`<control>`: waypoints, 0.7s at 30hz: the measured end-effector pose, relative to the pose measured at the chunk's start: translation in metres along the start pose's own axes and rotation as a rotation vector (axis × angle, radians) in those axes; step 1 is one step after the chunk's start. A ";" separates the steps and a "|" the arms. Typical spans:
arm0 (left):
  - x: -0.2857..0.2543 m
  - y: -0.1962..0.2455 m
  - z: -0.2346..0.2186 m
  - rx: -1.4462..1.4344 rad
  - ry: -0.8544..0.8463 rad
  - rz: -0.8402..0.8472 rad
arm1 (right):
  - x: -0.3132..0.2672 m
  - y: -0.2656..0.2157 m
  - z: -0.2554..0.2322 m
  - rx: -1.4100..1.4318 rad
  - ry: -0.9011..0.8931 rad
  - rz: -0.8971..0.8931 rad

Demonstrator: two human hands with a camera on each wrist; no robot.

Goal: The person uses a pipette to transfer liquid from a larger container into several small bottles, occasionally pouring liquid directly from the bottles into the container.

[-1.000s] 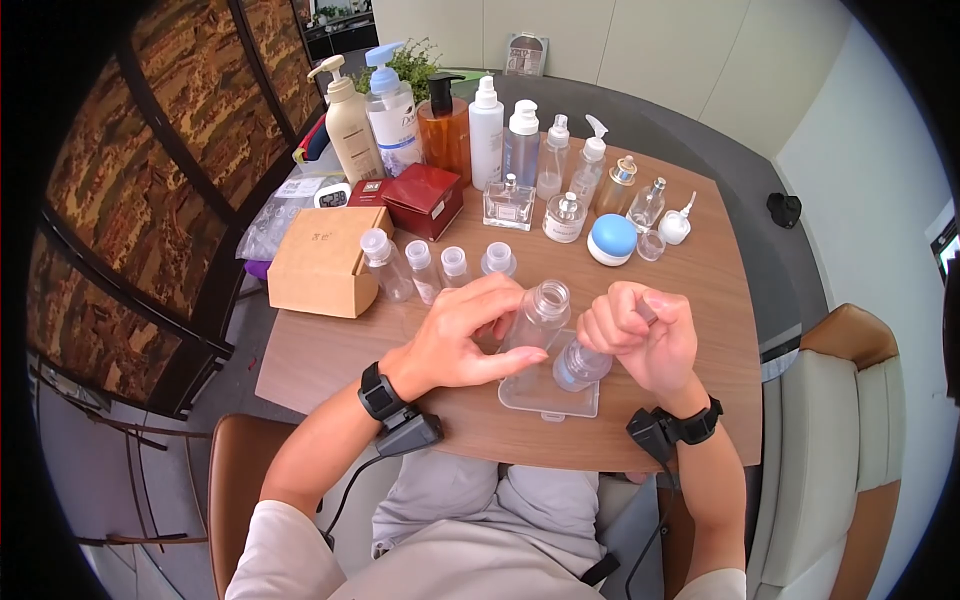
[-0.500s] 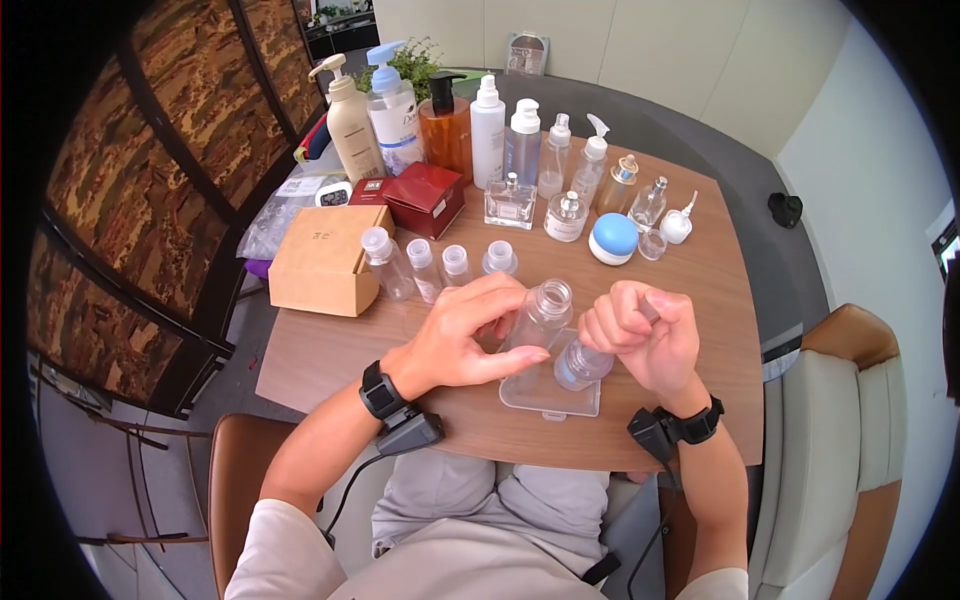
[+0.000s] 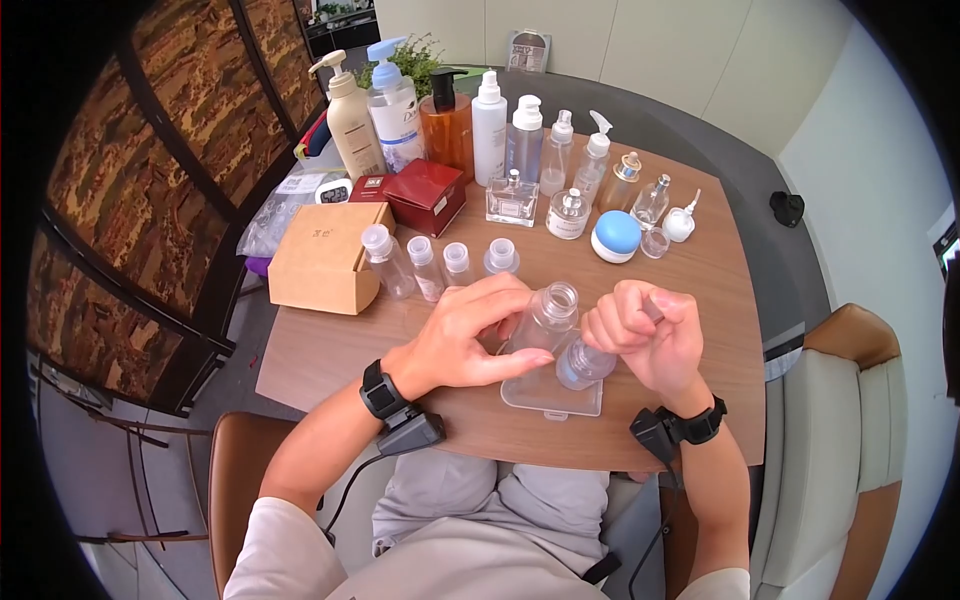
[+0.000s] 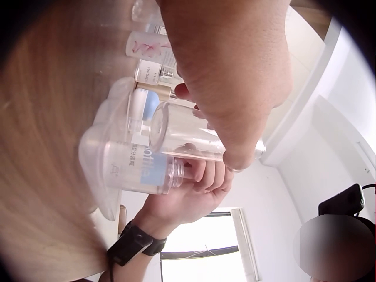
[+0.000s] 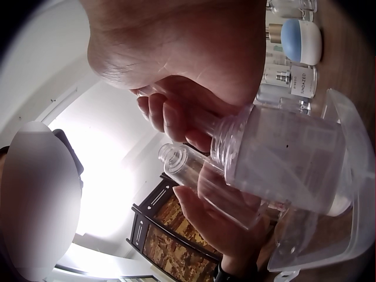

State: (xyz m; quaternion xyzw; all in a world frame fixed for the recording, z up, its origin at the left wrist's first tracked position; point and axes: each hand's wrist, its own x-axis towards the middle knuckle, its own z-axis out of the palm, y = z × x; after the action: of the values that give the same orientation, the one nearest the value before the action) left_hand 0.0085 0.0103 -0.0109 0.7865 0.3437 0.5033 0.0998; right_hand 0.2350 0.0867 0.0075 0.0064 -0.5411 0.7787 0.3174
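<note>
My left hand (image 3: 465, 335) grips a clear empty bottle (image 3: 545, 320) with its thumb in front and fingers behind; the bottle leans, its open mouth upward. Beside it, a labelled clear bottle (image 3: 583, 362) stands in a clear plastic tray (image 3: 535, 400). My right hand (image 3: 648, 335) is curled above that bottle's mouth. In the right wrist view the fingers hold a slim clear tube (image 5: 205, 121) whose lower end runs down to the threaded neck. A blue and grey label (image 4: 154, 167) shows on the standing bottle in the left wrist view.
Several small capped bottles (image 3: 424, 268) and a cardboard box (image 3: 325, 260) stand at the left. Behind are dark red boxes (image 3: 428, 195), tall pump bottles (image 3: 355, 125), a perfume bottle (image 3: 512, 200) and a blue-lidded jar (image 3: 616, 237). The table's front edge (image 3: 500, 462) lies close to my lap.
The clear bottle in my left hand has shifted slightly right, closer to the labelled bottle. My right hand keeps its grip and stays almost where it was.
</note>
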 end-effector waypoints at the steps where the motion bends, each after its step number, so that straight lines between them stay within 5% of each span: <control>1: 0.000 0.000 0.000 -0.002 -0.002 -0.003 | 0.000 0.000 0.000 -0.002 -0.001 -0.002; 21: -0.001 -0.001 -0.002 0.015 -0.020 -0.001 | 0.001 0.001 0.001 0.021 0.008 -0.019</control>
State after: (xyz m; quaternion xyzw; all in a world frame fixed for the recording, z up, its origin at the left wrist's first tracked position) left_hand 0.0058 0.0102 -0.0114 0.7922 0.3469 0.4925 0.0975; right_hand 0.2336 0.0864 0.0071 0.0116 -0.5315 0.7814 0.3267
